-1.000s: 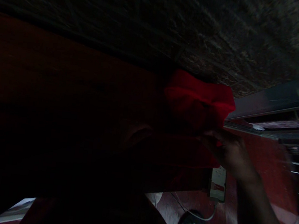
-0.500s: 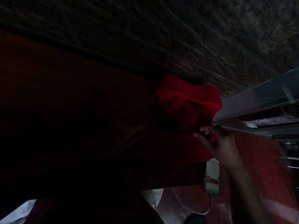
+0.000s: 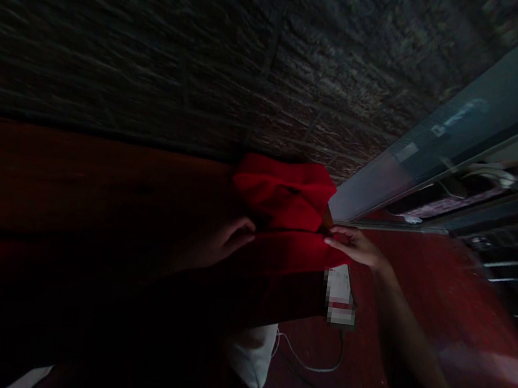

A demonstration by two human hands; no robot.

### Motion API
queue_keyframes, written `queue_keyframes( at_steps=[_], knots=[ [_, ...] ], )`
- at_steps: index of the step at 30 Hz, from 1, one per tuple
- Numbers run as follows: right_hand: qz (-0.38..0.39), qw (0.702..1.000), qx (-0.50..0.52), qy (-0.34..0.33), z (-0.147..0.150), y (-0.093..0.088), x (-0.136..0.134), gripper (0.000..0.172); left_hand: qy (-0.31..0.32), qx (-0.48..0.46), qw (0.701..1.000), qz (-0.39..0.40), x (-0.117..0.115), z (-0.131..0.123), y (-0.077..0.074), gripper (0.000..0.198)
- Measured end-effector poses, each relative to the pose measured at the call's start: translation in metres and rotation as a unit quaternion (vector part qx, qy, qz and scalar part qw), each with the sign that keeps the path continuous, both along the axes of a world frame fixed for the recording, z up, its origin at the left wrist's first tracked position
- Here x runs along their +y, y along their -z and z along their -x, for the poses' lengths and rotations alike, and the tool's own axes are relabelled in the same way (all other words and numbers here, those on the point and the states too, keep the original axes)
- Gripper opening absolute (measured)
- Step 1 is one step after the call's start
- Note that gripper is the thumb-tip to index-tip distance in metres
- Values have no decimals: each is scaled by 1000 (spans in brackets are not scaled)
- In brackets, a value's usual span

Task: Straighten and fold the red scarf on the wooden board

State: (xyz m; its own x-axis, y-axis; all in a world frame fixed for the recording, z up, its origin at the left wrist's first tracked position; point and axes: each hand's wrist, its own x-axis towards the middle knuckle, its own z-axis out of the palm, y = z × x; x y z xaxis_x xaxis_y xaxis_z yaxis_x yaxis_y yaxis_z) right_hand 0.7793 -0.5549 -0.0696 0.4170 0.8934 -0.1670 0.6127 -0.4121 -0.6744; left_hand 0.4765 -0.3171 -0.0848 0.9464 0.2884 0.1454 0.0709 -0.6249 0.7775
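A piece of red cloth (image 3: 283, 187) lies on a dark wooden surface (image 3: 76, 178), partly folded, its far part bunched up toward the wall. My left hand (image 3: 229, 237) is at the left end of a fold in the cloth, thumb and fingertips closed on its edge in deep shadow. At the right end of the same fold, my right hand (image 3: 354, 245) pinches the cloth between thumb and fingers. The fold stretches between both hands. Darkness hides most of the near cloth and my left forearm.
A rough brick wall (image 3: 207, 74) rises behind the surface. A grey door frame (image 3: 415, 150) stands to the right. A white rectangular device (image 3: 341, 295), partly blurred out, has a white cable (image 3: 313, 369) below it. Red floor (image 3: 421, 289) shows at the right.
The view has shifted, so the cloth and right hand appear farther left. My left hand now shows more clearly at the cloth. The right hand still holds its edge.
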Motion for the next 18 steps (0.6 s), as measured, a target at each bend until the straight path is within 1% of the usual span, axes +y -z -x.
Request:
queue_keyframes(
  at_steps=[3,5,9,11,15,18],
  knots=[
    [11,998,62,-7,-4,-1,-4,43,10,-9,1000,16,-12,-18,-3,26],
    [-4,995,102,8,-7,-4,-9,42,10,-9,1000,19,-17,-27,-2,26],
    [-55,991,114,33,-14,-10,-23,40,7,5,1000,22,-19,-33,4,31],
    [-47,991,119,28,-17,-10,-28,40,6,18,1000,16,-18,-33,4,33],
    [18,994,110,18,-22,2,-35,41,-7,40,998,-38,-16,-30,2,35],
    [21,996,81,25,-25,12,-40,42,-15,59,996,-72,-15,-28,2,36]
  ],
)
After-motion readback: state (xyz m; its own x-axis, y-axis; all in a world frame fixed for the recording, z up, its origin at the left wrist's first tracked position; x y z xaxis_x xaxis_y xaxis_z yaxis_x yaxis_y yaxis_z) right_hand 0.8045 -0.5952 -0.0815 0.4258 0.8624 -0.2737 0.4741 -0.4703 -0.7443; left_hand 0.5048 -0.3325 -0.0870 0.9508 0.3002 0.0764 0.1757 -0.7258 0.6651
